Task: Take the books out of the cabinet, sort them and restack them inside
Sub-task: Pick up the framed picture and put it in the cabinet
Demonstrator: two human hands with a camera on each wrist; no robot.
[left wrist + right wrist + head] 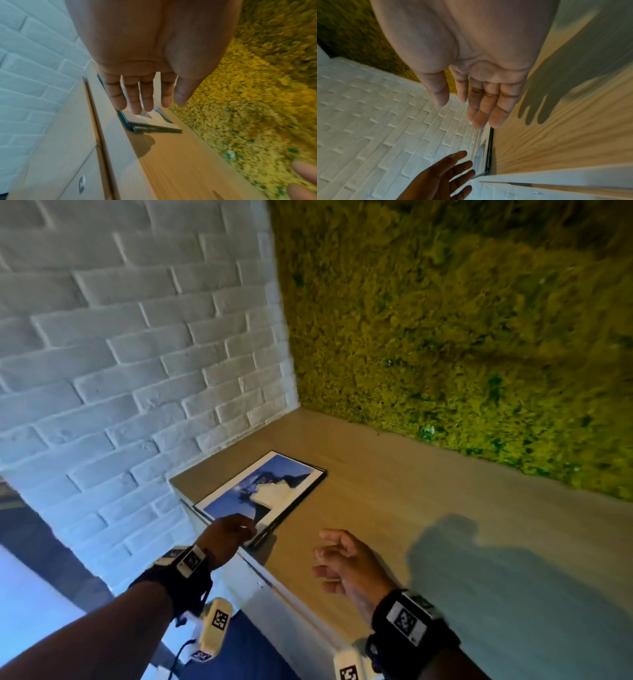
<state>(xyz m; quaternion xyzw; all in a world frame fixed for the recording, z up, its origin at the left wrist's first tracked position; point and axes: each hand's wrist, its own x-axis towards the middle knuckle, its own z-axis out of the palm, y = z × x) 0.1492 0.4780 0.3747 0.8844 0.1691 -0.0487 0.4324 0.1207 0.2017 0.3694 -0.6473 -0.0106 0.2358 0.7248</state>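
A thin book (263, 491) with a blue and white cover and a dark edge lies flat on the wooden cabinet top (428, 508), close to the top's left corner. My left hand (246, 530) hovers over the book's near corner with fingers (133, 97) straight and holding nothing; the book (154, 121) shows just past the fingertips. My right hand (325, 556) floats above the bare wood to the book's right, its fingers (481, 108) relaxed and empty. The right wrist view shows only the book's dark edge (489, 148).
A white brick wall (120, 354) rises on the left and a green moss wall (462, 320) stands behind the cabinet top. The white cabinet front (68, 162) carries a metal knob (82, 182). Blue floor (246, 652) lies below.
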